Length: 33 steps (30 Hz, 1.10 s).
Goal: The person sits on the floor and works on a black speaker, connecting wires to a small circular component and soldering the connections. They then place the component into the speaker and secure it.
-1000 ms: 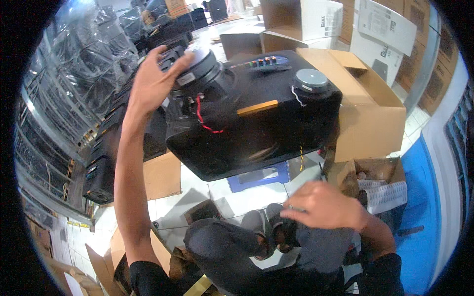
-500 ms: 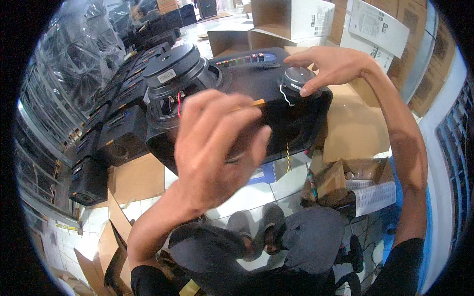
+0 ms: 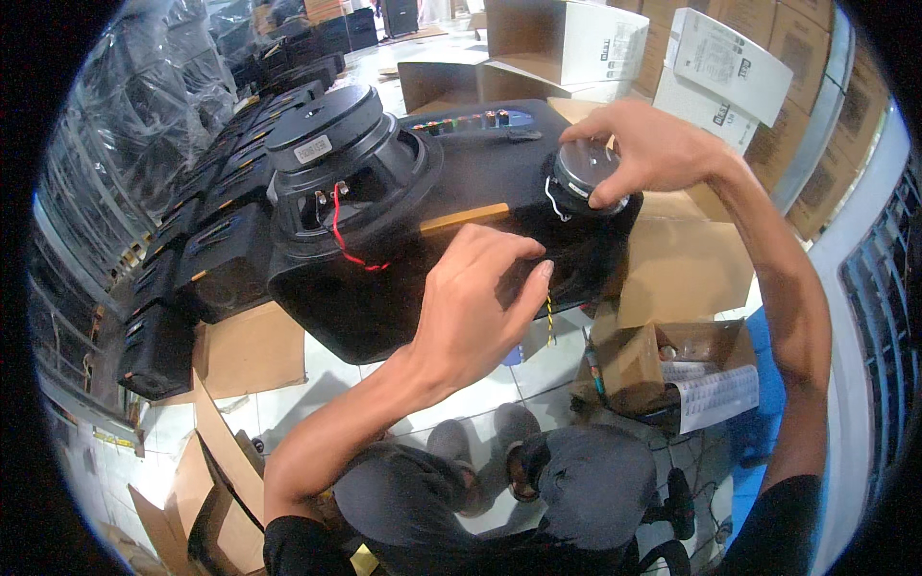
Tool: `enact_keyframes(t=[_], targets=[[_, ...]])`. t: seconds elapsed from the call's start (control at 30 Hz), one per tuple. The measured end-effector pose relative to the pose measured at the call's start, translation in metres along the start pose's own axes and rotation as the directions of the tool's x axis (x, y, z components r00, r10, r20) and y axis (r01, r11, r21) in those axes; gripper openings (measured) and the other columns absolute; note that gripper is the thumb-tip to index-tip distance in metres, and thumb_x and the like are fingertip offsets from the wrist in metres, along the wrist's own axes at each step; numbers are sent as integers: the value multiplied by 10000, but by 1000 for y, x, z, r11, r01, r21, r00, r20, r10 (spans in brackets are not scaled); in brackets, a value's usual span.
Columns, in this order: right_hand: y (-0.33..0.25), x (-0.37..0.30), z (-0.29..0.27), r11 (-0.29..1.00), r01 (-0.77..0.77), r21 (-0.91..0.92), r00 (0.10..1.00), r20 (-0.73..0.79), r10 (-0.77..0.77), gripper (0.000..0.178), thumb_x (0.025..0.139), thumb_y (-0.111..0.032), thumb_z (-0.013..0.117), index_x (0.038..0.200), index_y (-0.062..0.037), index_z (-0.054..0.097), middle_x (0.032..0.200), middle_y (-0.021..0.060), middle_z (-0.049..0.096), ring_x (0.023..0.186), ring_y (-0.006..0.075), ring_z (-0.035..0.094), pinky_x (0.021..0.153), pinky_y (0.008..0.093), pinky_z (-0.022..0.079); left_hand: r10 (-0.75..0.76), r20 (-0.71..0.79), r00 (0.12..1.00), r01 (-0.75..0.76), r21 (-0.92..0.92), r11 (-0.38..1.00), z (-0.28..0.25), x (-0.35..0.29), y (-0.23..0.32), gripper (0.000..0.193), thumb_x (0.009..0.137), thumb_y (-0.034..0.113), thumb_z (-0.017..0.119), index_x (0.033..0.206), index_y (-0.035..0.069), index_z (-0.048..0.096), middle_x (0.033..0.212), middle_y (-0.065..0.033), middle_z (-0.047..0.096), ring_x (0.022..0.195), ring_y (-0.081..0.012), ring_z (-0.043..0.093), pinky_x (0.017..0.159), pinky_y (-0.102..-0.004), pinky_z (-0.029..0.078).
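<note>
A black speaker cabinet (image 3: 355, 307) lies in front of me. On its left part sits a large woofer (image 3: 331, 144), magnet upward, with a red wire (image 3: 338, 226) hanging from its terminals. My right hand (image 3: 653, 154) has thumb and fingers around a small round tweeter (image 3: 584, 168) at the cabinet's right end; a white wire (image 3: 554, 199) loops from its side. Over the cabinet's near side is my left hand (image 3: 480, 298), fingers bent, with thumb and forefinger tips close but apart and nothing visible between them. A yellow-and-black twisted wire (image 3: 550, 322) hangs just beyond its thumb.
An orange strip (image 3: 466, 221) lies along the cabinet's edge. To the left stand several more black cabinets (image 3: 158, 350). At the right, an open carton (image 3: 624, 374) holds a printed sheet (image 3: 718, 396), with a screwdriver (image 3: 594, 367) beside it. Cardboard flaps (image 3: 206, 490) rise at lower left.
My left hand has moved down and right, toward the yellow-and-black wire, uncovering the orange strip and red wire. The tweeter has tilted slightly in my right hand.
</note>
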State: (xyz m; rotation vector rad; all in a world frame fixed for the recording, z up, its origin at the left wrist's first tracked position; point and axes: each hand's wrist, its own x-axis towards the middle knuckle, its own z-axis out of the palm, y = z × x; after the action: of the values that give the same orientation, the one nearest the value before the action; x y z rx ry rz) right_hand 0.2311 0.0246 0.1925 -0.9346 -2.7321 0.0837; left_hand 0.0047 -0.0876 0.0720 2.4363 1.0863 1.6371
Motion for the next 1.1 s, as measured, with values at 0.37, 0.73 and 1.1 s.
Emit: enact_keyframes(t=[0.37, 0.73, 1.1], targets=[[-39, -94, 157, 930, -362, 56, 557, -787, 264, 740, 619, -179, 928, 1214, 17, 534, 1147, 208, 563, 1041, 374, 582, 903, 441, 498, -489, 595, 638, 746, -318, 586, 46, -24, -7, 398, 982, 253, 645, 1190, -87, 654, 1108, -177, 730, 998, -197, 689, 899, -324, 535], [-63, -90, 236, 884, -461, 73, 244, -948, 205, 660, 822, -82, 818, 1364, 58, 467, 1324, 273, 481, 1173, 391, 529, 950, 459, 483, -430, 531, 730, 680, -624, 384, 103, -40, 13, 584, 985, 426, 643, 1298, -38, 477, 1154, -138, 612, 1064, -185, 576, 923, -342, 477], [-80, -97, 241, 899, -434, 60, 242, -953, 180, 435, 814, 29, 787, 1211, 67, 614, 1166, 240, 593, 1027, 370, 617, 870, 413, 550, -575, 456, 679, 596, -800, 68, 115, -33, 7, 505, 969, 301, 705, 1281, -54, 527, 1059, -53, 668, 972, -98, 574, 868, -252, 459]])
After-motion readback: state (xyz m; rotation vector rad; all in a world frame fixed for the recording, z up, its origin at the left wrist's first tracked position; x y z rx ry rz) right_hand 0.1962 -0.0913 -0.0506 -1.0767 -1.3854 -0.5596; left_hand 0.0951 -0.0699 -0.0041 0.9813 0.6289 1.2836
